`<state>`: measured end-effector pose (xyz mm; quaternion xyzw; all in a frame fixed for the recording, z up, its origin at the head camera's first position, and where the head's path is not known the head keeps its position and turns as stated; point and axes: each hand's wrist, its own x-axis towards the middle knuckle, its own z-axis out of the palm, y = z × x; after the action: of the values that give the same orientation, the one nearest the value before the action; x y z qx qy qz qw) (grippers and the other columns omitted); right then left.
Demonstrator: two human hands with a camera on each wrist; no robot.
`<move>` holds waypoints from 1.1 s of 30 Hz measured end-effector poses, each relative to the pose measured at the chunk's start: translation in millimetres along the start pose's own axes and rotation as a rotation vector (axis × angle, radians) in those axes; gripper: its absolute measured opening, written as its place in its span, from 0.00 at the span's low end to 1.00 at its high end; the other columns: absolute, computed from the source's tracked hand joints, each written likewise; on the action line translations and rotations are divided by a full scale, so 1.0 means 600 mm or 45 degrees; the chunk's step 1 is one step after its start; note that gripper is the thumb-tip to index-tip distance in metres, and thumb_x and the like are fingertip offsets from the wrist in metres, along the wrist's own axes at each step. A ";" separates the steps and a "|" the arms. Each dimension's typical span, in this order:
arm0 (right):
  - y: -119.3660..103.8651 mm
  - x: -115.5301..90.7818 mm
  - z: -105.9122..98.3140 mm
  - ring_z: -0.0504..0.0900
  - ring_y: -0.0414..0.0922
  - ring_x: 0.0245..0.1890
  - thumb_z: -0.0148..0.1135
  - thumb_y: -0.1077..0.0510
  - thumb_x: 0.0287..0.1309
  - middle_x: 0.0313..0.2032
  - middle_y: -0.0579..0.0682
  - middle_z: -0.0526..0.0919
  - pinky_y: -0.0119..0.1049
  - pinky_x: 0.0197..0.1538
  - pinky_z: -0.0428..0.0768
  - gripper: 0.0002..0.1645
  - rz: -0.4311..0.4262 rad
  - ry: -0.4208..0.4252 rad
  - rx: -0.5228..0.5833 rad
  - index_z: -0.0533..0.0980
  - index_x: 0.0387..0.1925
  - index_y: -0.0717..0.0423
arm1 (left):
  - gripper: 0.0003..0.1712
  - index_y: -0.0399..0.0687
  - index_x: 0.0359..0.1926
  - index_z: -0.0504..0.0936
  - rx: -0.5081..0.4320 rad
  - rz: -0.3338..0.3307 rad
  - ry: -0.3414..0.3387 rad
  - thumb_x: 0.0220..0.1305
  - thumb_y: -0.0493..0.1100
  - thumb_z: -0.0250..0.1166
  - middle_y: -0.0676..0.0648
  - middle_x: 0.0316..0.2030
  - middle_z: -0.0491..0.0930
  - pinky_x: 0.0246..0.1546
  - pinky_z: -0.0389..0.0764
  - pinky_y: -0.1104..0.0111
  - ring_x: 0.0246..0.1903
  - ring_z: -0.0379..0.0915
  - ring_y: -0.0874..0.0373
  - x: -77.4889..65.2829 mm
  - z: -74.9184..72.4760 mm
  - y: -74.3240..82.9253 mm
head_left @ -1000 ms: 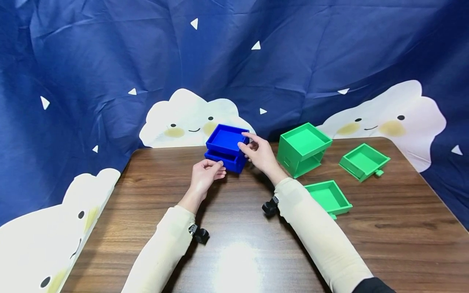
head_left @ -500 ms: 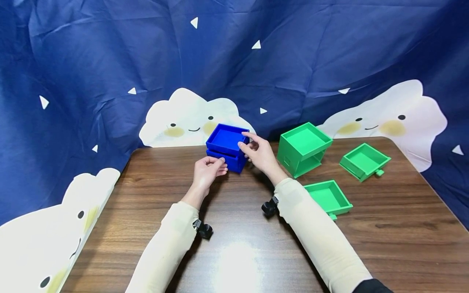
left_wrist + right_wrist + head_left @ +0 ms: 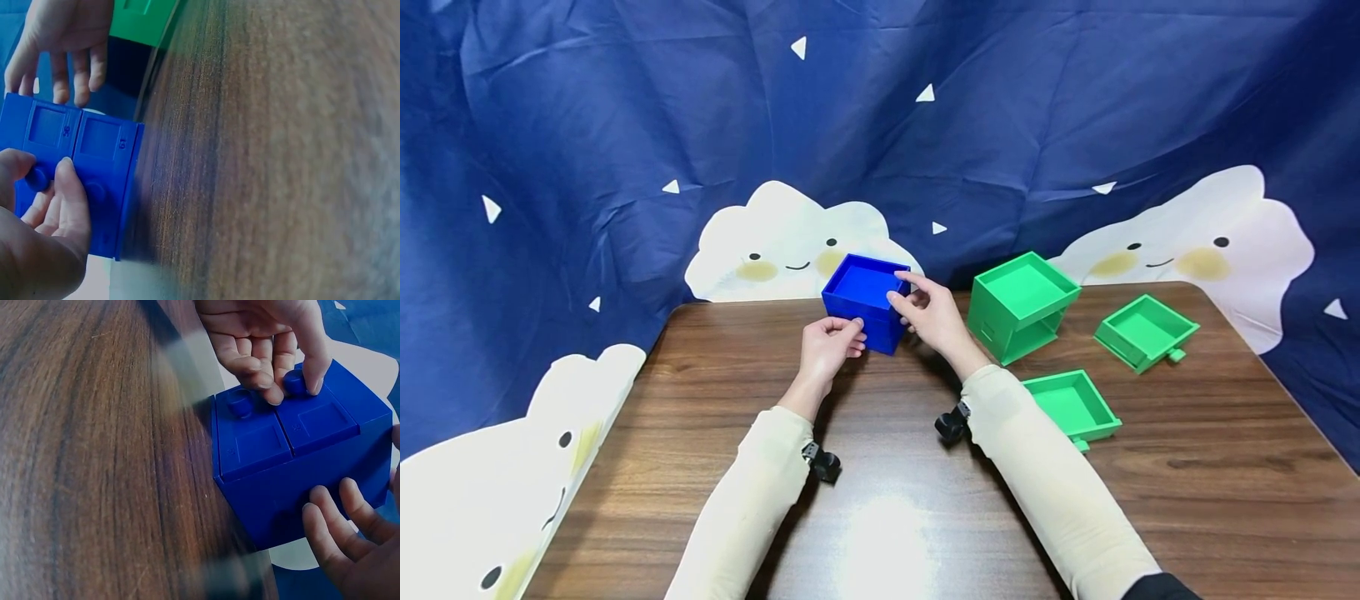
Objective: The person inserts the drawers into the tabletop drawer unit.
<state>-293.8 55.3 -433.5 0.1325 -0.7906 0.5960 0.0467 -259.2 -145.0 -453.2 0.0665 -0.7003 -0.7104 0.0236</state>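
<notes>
1. Nearest on the worktop (image 3: 970, 517), a green drawer (image 3: 1075, 404) lies partly hidden by the right sleeve, well apart from the handling.
2. The left hand (image 3: 826, 348) pinches the round upper knob (image 3: 294, 381) between thumb and fingers. A straight, level push here should serve best; any twist could make the upper drawer (image 3: 322, 425) bind.
3. The right hand (image 3: 931, 315) is fairly open, its fingers against the side wall of the blue cabinet (image 3: 863, 286) and its thumb near the top edge. That bracing looks useful: steady, light counter-pressure should keep the cabinet from sliding.
4. The blue cabinet stands upright towards the worktop's far edge. Its upper drawer sits flush or nearly so above the lower drawer (image 3: 253, 444); a second ago it jutted out under the top tray. The left hand has moved forward with it, while the right hand stays put.
5. To the right, the green cabinet (image 3: 1000, 315) and another green drawer (image 3: 1146, 327) are unchanged.
</notes>
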 end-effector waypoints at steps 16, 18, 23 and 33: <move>-0.002 -0.001 0.001 0.84 0.52 0.29 0.68 0.50 0.75 0.35 0.56 0.82 0.31 0.32 0.82 0.28 -0.008 0.016 -0.086 0.78 0.71 0.53 | 0.14 0.30 0.43 0.86 0.089 -0.030 -0.093 0.75 0.42 0.69 0.50 0.24 0.87 0.26 0.85 0.72 0.21 0.83 0.62 0.002 -0.011 0.001; -0.004 -0.001 0.002 0.84 0.52 0.30 0.68 0.50 0.75 0.36 0.57 0.83 0.33 0.33 0.82 0.28 -0.014 0.013 -0.116 0.78 0.71 0.53 | 0.15 0.30 0.44 0.86 0.086 -0.038 -0.104 0.75 0.42 0.69 0.50 0.24 0.87 0.26 0.86 0.73 0.21 0.83 0.61 0.003 -0.013 0.000; -0.003 -0.004 -0.003 0.85 0.53 0.41 0.66 0.47 0.76 0.41 0.56 0.85 0.41 0.47 0.83 0.30 -0.045 -0.001 -0.265 0.77 0.73 0.51 | 0.17 0.29 0.45 0.86 0.086 -0.061 -0.124 0.76 0.44 0.69 0.47 0.25 0.88 0.27 0.86 0.72 0.22 0.83 0.60 -0.001 -0.016 0.001; -0.016 -0.022 -0.023 0.87 0.52 0.44 0.67 0.46 0.75 0.44 0.55 0.88 0.48 0.53 0.85 0.37 -0.109 -0.007 -0.352 0.70 0.78 0.53 | 0.20 0.30 0.47 0.82 0.156 -0.040 -0.072 0.79 0.48 0.65 0.47 0.23 0.86 0.23 0.84 0.72 0.19 0.80 0.62 -0.014 -0.024 0.004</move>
<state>-279.9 68.3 -423.7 0.1598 -0.8590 0.4784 0.0877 -249.1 -158.2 -450.7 0.0588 -0.7416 -0.6682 -0.0115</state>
